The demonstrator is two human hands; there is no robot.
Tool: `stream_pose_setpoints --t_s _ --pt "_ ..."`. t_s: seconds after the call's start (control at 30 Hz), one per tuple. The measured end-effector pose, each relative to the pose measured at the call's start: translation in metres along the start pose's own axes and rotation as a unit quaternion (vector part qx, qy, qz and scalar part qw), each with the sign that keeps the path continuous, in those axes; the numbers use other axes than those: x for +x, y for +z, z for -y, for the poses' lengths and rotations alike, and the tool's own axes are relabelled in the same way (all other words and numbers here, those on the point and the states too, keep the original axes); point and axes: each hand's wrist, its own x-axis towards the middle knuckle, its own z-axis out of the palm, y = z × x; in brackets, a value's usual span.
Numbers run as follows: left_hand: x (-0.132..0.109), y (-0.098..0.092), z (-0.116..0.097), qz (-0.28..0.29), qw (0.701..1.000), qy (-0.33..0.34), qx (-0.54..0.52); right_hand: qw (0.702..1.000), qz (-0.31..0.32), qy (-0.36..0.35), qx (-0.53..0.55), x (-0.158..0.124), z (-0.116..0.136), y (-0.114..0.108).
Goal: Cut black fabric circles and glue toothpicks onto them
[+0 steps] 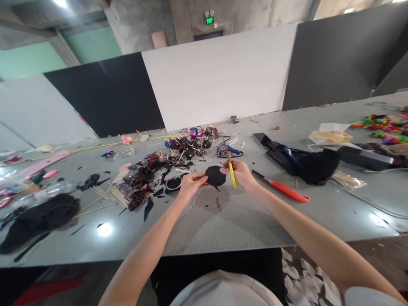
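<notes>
My left hand (190,184) pinches the left edge of a round black paper piece (215,176) held just above the grey table (223,221). My right hand (241,174) is closed round yellow-handled scissors (230,166), whose blades point up and away at the paper's right edge. Both hands meet at the middle of the table, close to its near half.
Black paper scraps, wooden sticks (110,195) and small paper umbrellas (188,146) lie to the left and behind. A red-handled cutter (283,189) and a black bag (306,163) lie right. Black cloth (41,216) sits far left, colourful pieces (385,125) far right.
</notes>
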Motion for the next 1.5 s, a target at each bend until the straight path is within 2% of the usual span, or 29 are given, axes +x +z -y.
stream_pose_setpoints --t_s 0.07,0.17,0.33,0.47,0.6,0.93,1.3,1.43,1.5 --pt "0.002 -0.003 -0.001 0.015 0.999 -0.003 0.028 1.000 0.015 0.003 -0.012 0.001 0.003 -0.002" --pt "0.003 -0.007 -0.001 0.047 0.996 -0.014 0.079 0.997 0.069 0.014 -0.034 0.001 0.006 -0.006" --pt "0.001 -0.008 0.000 0.124 0.982 -0.036 0.136 0.990 0.124 0.022 -0.059 0.000 0.001 -0.006" --pt "0.000 -0.009 0.003 0.144 0.977 -0.049 0.147 0.985 0.150 0.052 -0.066 -0.001 -0.007 -0.001" --pt "0.002 -0.010 0.006 0.154 0.976 -0.049 0.147 0.986 0.145 0.064 -0.045 -0.001 -0.010 0.003" --pt "0.004 -0.011 0.003 0.158 0.977 -0.049 0.133 0.990 0.130 0.015 -0.060 -0.004 -0.004 0.003" --pt "0.002 -0.008 0.004 0.140 0.981 -0.046 0.125 0.990 0.119 0.013 -0.071 -0.004 -0.002 0.004" --pt "0.002 -0.008 0.002 0.150 0.980 -0.056 0.122 0.986 0.108 -0.009 -0.125 -0.003 -0.007 0.002" --pt "0.002 -0.008 0.000 0.143 0.981 -0.061 0.115 0.980 0.078 -0.040 -0.180 -0.002 -0.006 0.000"
